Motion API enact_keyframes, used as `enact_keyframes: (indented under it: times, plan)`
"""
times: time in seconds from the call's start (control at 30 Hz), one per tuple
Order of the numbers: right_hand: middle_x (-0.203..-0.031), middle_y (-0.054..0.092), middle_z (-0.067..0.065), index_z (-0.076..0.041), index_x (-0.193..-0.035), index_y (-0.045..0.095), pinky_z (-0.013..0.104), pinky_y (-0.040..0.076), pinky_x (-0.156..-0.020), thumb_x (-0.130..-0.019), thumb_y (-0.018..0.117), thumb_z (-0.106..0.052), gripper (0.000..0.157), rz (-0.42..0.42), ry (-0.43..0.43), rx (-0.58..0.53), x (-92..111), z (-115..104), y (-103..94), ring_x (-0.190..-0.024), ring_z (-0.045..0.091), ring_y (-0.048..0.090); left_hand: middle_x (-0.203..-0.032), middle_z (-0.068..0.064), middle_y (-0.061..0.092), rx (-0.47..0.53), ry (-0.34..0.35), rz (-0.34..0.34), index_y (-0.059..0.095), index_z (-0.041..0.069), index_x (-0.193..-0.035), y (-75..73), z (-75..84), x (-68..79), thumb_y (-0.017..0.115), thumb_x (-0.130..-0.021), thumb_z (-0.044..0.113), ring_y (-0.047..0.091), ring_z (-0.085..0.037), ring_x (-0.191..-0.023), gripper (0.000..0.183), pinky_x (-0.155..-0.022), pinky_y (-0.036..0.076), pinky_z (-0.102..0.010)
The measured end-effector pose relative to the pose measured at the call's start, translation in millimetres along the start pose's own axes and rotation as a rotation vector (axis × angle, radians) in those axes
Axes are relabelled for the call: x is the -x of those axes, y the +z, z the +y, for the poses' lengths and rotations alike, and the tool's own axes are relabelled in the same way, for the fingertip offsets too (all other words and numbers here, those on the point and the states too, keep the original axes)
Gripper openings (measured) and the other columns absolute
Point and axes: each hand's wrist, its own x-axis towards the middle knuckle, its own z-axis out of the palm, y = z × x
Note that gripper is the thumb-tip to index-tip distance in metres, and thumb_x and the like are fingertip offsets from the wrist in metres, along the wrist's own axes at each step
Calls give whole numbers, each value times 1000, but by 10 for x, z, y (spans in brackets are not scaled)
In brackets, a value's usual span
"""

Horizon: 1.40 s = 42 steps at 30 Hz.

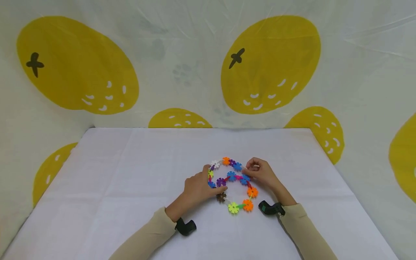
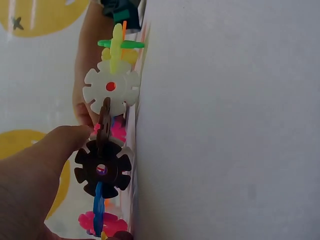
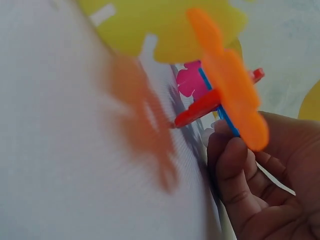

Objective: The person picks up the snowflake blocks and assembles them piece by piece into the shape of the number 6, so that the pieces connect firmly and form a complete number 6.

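Linked snowflake discs in many colours form a chain (image 1: 231, 176) of two joined loops on the white table. My left hand (image 1: 199, 186) grips the chain's left side, thumb by a brown disc (image 1: 221, 197) and fingers round the far side. In the left wrist view, the thumb lies against the upright dark brown discs (image 2: 90, 172). At the loops' right side, my right hand (image 1: 261, 175) pinches a pale disc beside a blue disc (image 1: 238, 166), mostly hidden by the fingers. An orange disc (image 3: 232, 87) crossed by a red one (image 3: 197, 109) stands close before the right fingers.
The white table (image 1: 113, 187) stretches out round the chain. Behind it hangs a pale curtain (image 1: 185, 47) with large yellow fruit prints. Black wrist cameras sit on both wrists, the right one (image 1: 271, 208) close to the chain's near orange disc (image 1: 248, 205).
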Motion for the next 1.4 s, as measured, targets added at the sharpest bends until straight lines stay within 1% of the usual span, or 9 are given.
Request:
enact_keyframes:
  times: [0.13,0.3,0.43,0.63,0.8,0.93,1.07,1.23,1.4]
  plan:
    - [-93,57,13,7,-101,58,20,50,-62,-88,72,-7,24,9,-16,-8,-8,0,-12,-71,13,59,-122,-16,63,42,2,-6,32,9,-146,-4,-14,-33,68,-73,70,64,-30,-100,102,-75,49,-47]
    - [-94,58,15,9,-107,56,19,52,-65,-88,70,-4,27,24,-39,-46,-16,16,-27,-71,14,61,-131,-16,55,129,27,11,30,10,-148,-5,-80,-92,72,-76,60,60,-32,-107,97,-81,51,-52]
    - [-94,59,18,10,-103,55,20,54,-68,-89,69,-2,23,33,-31,-59,-52,10,-20,-71,16,64,-140,-17,47,216,49,30,27,11,-150,-48,-191,-166,74,-81,47,55,-32,-119,91,-93,48,-53]
    - [-90,61,14,7,-98,57,19,52,-68,-88,71,-4,20,90,36,-5,-175,-40,14,-72,16,63,-133,-18,53,360,60,39,28,8,-149,-139,-373,-359,76,-85,30,53,-32,-118,83,-103,42,-50]
    - [-88,62,12,6,-98,57,18,53,-69,-88,71,-4,20,130,75,-34,-318,-37,29,-70,12,63,-135,-17,53,462,127,19,36,6,-141,-172,-520,-526,73,-87,21,51,-31,-122,67,-107,37,-47]
    - [-87,63,11,6,-97,57,18,52,-68,-87,71,-3,20,155,73,-54,-467,-35,38,-69,9,63,-135,-18,53,493,169,50,37,6,-139,-177,-621,-631,72,-88,19,50,-31,-123,63,-108,36,-46]
    - [-84,64,8,8,-96,57,17,52,-67,-85,72,-2,21,163,74,-83,-583,-22,48,-67,6,63,-136,-19,51,497,183,58,35,7,-141,-156,-683,-688,73,-88,18,49,-32,-124,67,-109,35,-48]
    - [-84,64,12,11,-98,57,16,52,-65,-84,73,-1,24,170,76,-74,-599,-16,39,-66,6,62,-140,-19,46,484,179,16,27,8,-147,-134,-693,-681,75,-86,23,43,-35,-130,79,-112,28,-51]
    - [-87,63,13,12,-105,58,16,51,-65,-84,74,-1,29,151,48,-48,-568,-13,6,-67,5,60,-141,-16,46,495,147,18,23,10,-149,-157,-681,-649,74,-88,31,42,-34,-132,82,-112,28,-52]
